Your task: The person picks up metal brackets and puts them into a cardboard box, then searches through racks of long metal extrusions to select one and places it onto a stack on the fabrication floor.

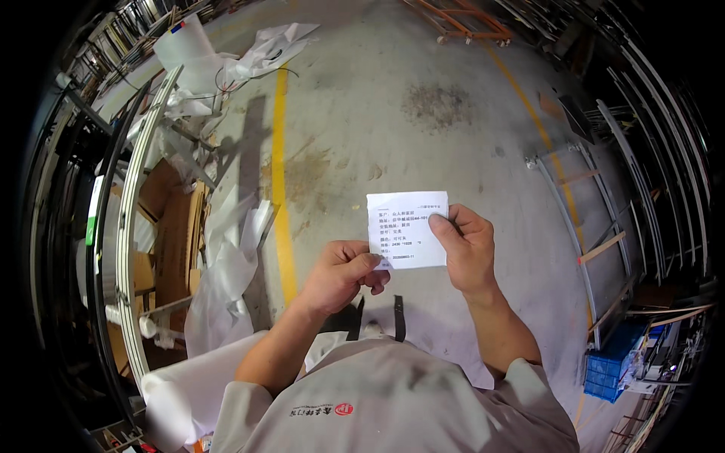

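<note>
A small, roughly square white paper slip (406, 230) with printed lines is held out in front of my chest. My left hand (346, 273) pinches its lower left corner between thumb and fingers. On the other side, my right hand (470, 243) grips the right edge, its thumb lying on the printed face and its fingers behind. The slip faces me and looks nearly flat. Behind the paper, some of my fingers are hidden.
Long metal profiles (140, 226) lean along a rack at the left, near cardboard (172, 226) and plastic wrap (226, 279). A white foam roll (200, 377) lies lower left. Metal frames (563, 204) and a blue crate (608, 370) stand right. Yellow lines (281, 174) mark the grey floor.
</note>
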Action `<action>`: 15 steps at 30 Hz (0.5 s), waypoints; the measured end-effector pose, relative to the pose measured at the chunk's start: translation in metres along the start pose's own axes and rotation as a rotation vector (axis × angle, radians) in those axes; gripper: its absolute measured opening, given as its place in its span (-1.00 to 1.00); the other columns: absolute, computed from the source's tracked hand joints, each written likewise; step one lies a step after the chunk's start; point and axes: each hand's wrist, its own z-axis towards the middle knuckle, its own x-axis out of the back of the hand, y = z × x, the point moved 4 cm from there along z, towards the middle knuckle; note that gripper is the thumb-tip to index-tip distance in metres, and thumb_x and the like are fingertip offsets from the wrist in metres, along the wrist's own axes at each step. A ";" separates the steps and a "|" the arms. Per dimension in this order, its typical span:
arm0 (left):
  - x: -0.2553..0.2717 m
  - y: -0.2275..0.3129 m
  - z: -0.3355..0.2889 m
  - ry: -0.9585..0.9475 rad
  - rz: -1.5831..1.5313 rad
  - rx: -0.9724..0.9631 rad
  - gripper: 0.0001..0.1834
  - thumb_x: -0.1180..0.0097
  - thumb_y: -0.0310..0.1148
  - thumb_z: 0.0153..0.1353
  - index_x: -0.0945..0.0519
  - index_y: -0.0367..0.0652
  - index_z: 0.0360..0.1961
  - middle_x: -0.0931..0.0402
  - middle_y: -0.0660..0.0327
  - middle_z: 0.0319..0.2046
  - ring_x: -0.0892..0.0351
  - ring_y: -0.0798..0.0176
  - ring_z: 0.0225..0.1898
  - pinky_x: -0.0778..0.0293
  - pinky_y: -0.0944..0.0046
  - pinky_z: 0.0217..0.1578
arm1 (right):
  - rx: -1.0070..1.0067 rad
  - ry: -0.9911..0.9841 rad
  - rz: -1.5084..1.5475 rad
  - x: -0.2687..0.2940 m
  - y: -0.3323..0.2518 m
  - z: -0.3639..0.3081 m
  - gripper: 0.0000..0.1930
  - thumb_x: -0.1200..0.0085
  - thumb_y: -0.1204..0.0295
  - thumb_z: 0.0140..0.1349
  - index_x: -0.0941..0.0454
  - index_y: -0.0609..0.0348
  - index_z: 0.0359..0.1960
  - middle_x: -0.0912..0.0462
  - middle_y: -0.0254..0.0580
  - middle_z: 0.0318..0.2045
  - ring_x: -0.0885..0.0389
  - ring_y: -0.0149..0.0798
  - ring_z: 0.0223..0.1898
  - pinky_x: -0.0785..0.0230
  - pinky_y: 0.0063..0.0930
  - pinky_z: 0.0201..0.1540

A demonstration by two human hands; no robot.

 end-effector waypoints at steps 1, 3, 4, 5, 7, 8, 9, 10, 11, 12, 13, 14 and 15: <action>0.003 0.005 0.021 0.010 -0.045 0.010 -0.82 -0.02 -0.47 0.35 -0.58 -0.39 -0.31 -0.59 0.09 -0.44 -0.55 0.30 -0.46 -0.49 0.26 -0.40 | -0.001 0.014 0.020 0.005 0.007 0.021 -0.82 -0.11 0.47 0.36 -0.58 0.33 -0.38 -0.60 -0.43 -0.51 -0.43 -0.62 -0.46 -0.30 -0.67 -0.39; 0.018 0.011 0.079 -0.007 -0.047 0.000 -0.80 -0.05 -0.43 0.35 -0.59 -0.40 -0.28 -0.59 0.09 -0.46 -0.53 0.30 -0.49 -0.47 0.26 -0.44 | 0.004 0.044 0.044 0.019 0.023 0.071 -0.82 -0.11 0.46 0.37 -0.58 0.33 -0.38 -0.61 -0.43 -0.50 -0.43 -0.62 -0.45 -0.30 -0.67 -0.37; 0.024 0.015 0.108 -0.020 -0.046 -0.002 -0.78 -0.06 -0.40 0.35 -0.60 -0.40 -0.26 -0.59 0.09 -0.47 -0.52 0.29 -0.50 -0.45 0.26 -0.45 | -0.001 0.068 0.050 0.026 0.030 0.096 -0.82 -0.11 0.46 0.37 -0.59 0.33 -0.37 -0.60 -0.44 -0.50 -0.43 -0.63 -0.45 -0.30 -0.68 -0.36; 0.028 0.024 0.139 -0.027 -0.039 0.004 -0.78 -0.06 -0.41 0.35 -0.60 -0.41 -0.26 -0.59 0.08 -0.47 -0.52 0.29 -0.50 -0.46 0.26 -0.45 | 0.001 0.102 0.046 0.032 0.032 0.122 -0.83 -0.11 0.46 0.37 -0.59 0.33 -0.36 -0.60 -0.45 -0.49 -0.42 -0.63 -0.44 -0.30 -0.68 -0.36; 0.031 0.044 0.205 -0.049 -0.020 0.024 -0.78 -0.05 -0.41 0.36 -0.59 -0.41 -0.27 -0.59 0.08 -0.49 -0.53 0.29 -0.50 -0.47 0.26 -0.46 | 0.012 0.156 0.011 0.054 0.038 0.175 -0.82 -0.10 0.46 0.37 -0.59 0.33 -0.35 -0.59 -0.46 -0.49 -0.41 -0.63 -0.43 -0.29 -0.69 -0.35; 0.029 0.052 0.229 -0.066 -0.011 0.041 -0.79 -0.05 -0.42 0.35 -0.58 -0.42 -0.27 -0.59 0.08 -0.49 -0.52 0.28 -0.51 -0.47 0.26 -0.46 | 0.013 0.177 -0.026 0.065 0.038 0.194 -0.82 -0.10 0.45 0.38 -0.59 0.34 -0.34 -0.59 -0.46 -0.48 -0.40 -0.64 -0.43 -0.28 -0.69 -0.34; 0.029 0.061 0.264 -0.089 0.005 0.056 -0.79 -0.04 -0.43 0.35 -0.57 -0.43 -0.28 -0.59 0.07 -0.49 -0.52 0.28 -0.52 -0.47 0.25 -0.47 | 0.020 0.201 -0.058 0.079 0.040 0.221 -0.81 -0.10 0.44 0.38 -0.59 0.34 -0.33 -0.59 -0.46 -0.48 -0.39 -0.64 -0.43 -0.28 -0.69 -0.34; 0.026 0.070 0.300 -0.113 0.021 0.073 -0.80 -0.04 -0.45 0.35 -0.57 -0.43 -0.28 -0.59 0.07 -0.49 -0.52 0.28 -0.53 -0.47 0.25 -0.48 | 0.028 0.255 -0.098 0.094 0.038 0.246 -0.81 -0.09 0.44 0.39 -0.59 0.35 -0.32 -0.58 -0.47 -0.48 -0.39 -0.64 -0.43 -0.27 -0.70 -0.34; 0.017 0.082 0.335 -0.132 0.023 0.096 -0.80 -0.03 -0.46 0.35 -0.57 -0.43 -0.29 -0.59 0.06 -0.50 -0.52 0.28 -0.54 -0.47 0.25 -0.48 | 0.034 0.303 -0.132 0.109 0.031 0.272 -0.81 -0.08 0.44 0.40 -0.60 0.36 -0.31 -0.58 -0.47 -0.47 -0.38 -0.63 -0.42 -0.27 -0.70 -0.34; 0.006 0.094 0.369 -0.153 0.035 0.119 -0.81 -0.03 -0.47 0.34 -0.57 -0.44 -0.31 -0.59 0.06 -0.51 -0.52 0.27 -0.55 -0.48 0.24 -0.49 | 0.045 0.355 -0.157 0.125 0.026 0.296 -0.80 -0.07 0.44 0.41 -0.60 0.36 -0.29 -0.58 -0.47 -0.47 -0.37 -0.63 -0.42 -0.26 -0.70 -0.33; -0.006 0.105 0.402 -0.175 0.047 0.142 -0.81 -0.02 -0.48 0.34 -0.57 -0.44 -0.32 -0.59 0.06 -0.52 -0.52 0.27 -0.56 -0.48 0.24 -0.50 | 0.069 0.391 -0.143 0.144 0.020 0.318 -0.80 -0.06 0.44 0.41 -0.60 0.37 -0.28 -0.58 -0.47 -0.47 -0.37 -0.63 -0.42 -0.26 -0.71 -0.33; -0.020 0.118 0.436 -0.209 0.083 0.162 -0.80 0.00 -0.49 0.35 -0.56 -0.43 -0.34 -0.59 0.06 -0.51 -0.52 0.28 -0.56 -0.48 0.25 -0.49 | 0.099 0.435 -0.119 0.162 0.013 0.341 -0.80 -0.05 0.45 0.42 -0.60 0.37 -0.27 -0.58 -0.47 -0.46 -0.37 -0.63 -0.42 -0.26 -0.71 -0.33; -0.029 0.127 0.461 -0.240 0.123 0.193 -0.80 0.02 -0.49 0.36 -0.56 -0.42 -0.37 -0.59 0.06 -0.50 -0.53 0.29 -0.55 -0.49 0.26 -0.49 | 0.121 0.485 -0.089 0.174 0.013 0.355 -0.80 -0.04 0.45 0.43 -0.60 0.38 -0.26 -0.58 -0.47 -0.45 -0.37 -0.63 -0.41 -0.26 -0.71 -0.33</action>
